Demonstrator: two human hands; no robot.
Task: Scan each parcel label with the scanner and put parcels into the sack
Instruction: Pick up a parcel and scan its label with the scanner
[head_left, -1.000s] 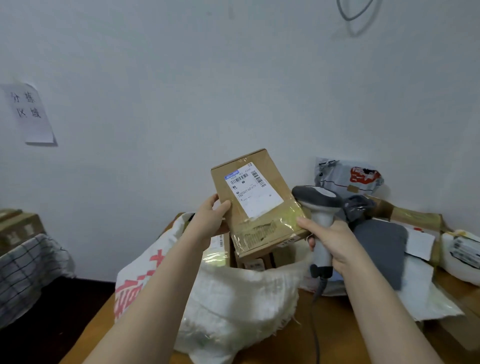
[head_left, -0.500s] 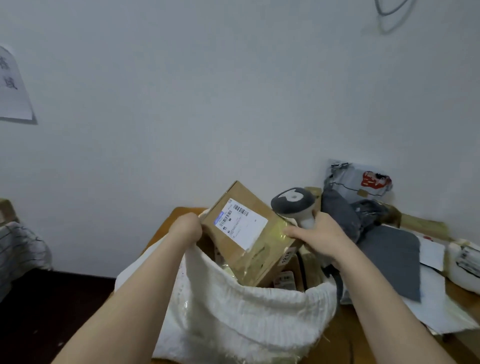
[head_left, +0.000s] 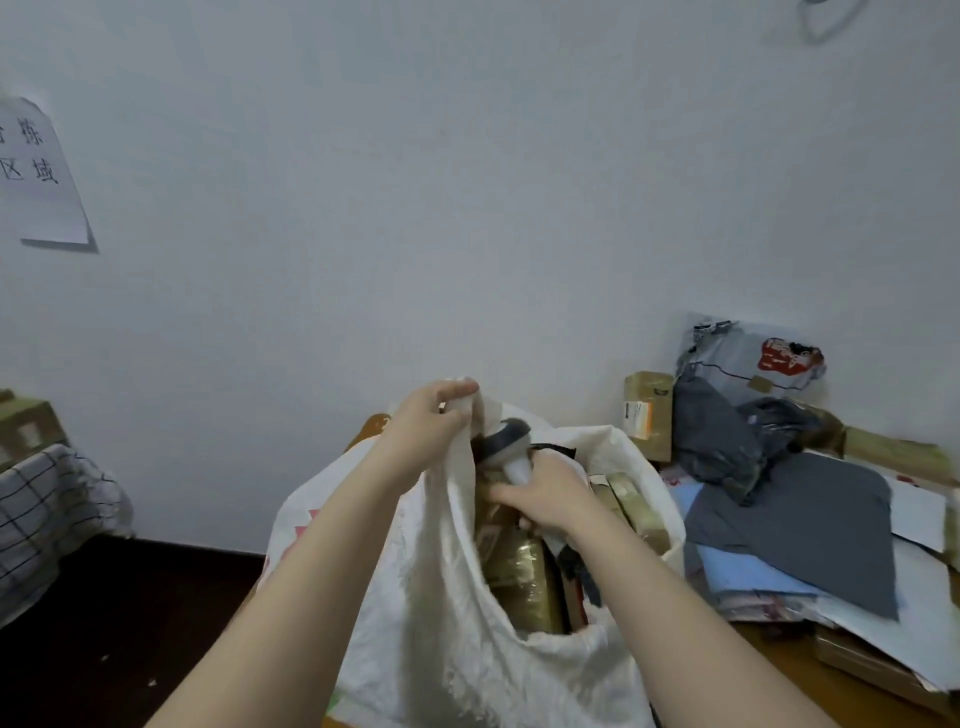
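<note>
Left hand (head_left: 426, 415) pinches the sack (head_left: 467, 649) rim and holds it raised. Right hand (head_left: 545, 499) is curled round the scanner (head_left: 506, 449) handle, low in the sack mouth. Its fingers hide most of the handle — whether the fingertips also touch a box, cannot tell. Brown parcel (head_left: 519, 582) lies inside the sack, partly covered by the near wall, label out of sight. Bench (head_left: 789, 675) is cut off at right. Half a second ago that parcel was tilted at the mouth with its label showing — now it is down inside.
</note>
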